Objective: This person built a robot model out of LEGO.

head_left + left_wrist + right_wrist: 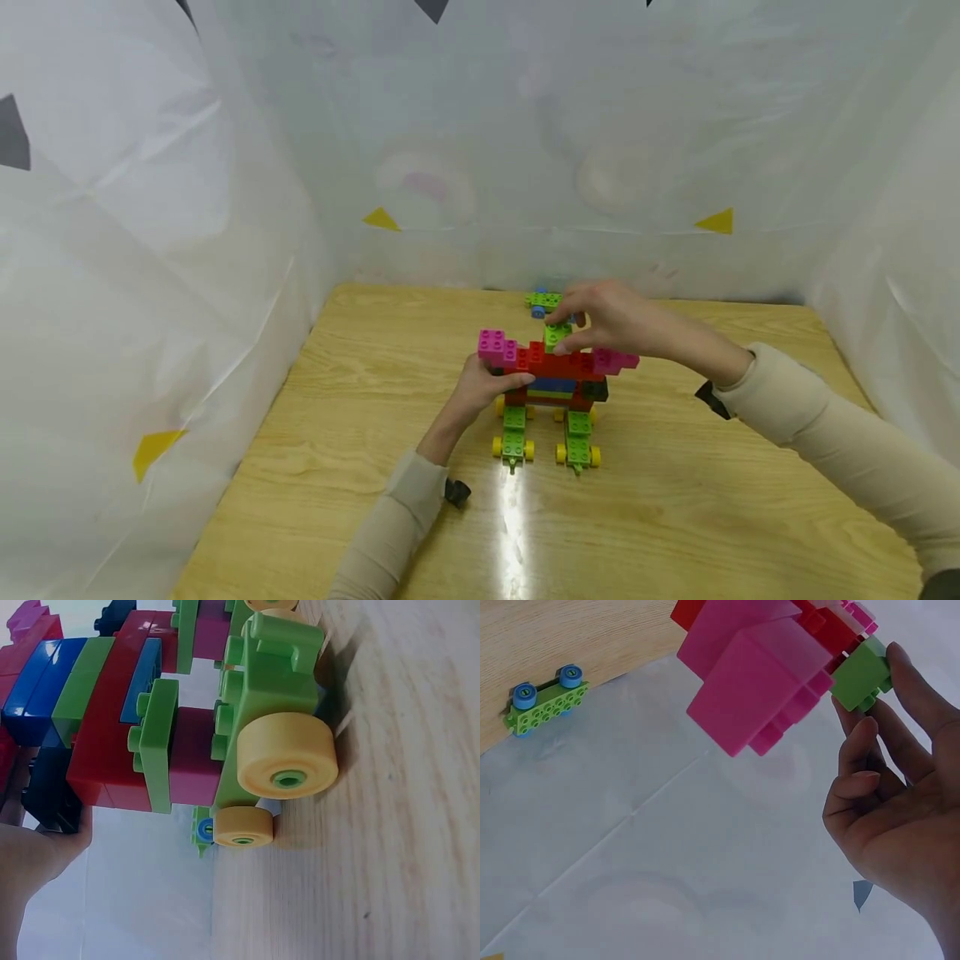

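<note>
A toy-brick model [558, 367] stands on two green wheeled bases [577, 437] with yellow wheels. Its upper part is red, with pink bricks [491, 343] stepping out at both ends and blue and green layers below. My left hand [480, 387] grips the model's left side, thumb across the front; in the left wrist view it touches a black brick [54, 787]. Between thumb and fingers, my right hand [611, 321] pinches a green brick [557, 335] at the top middle of the red part. The right wrist view shows that green brick [859, 675] against the red bricks.
Behind the model, near the table's back edge, sits a green wheeled base [551, 705] with blue wheels. The wooden table [360, 375] is bounded by white sheeting [525, 167] at the back and both sides.
</note>
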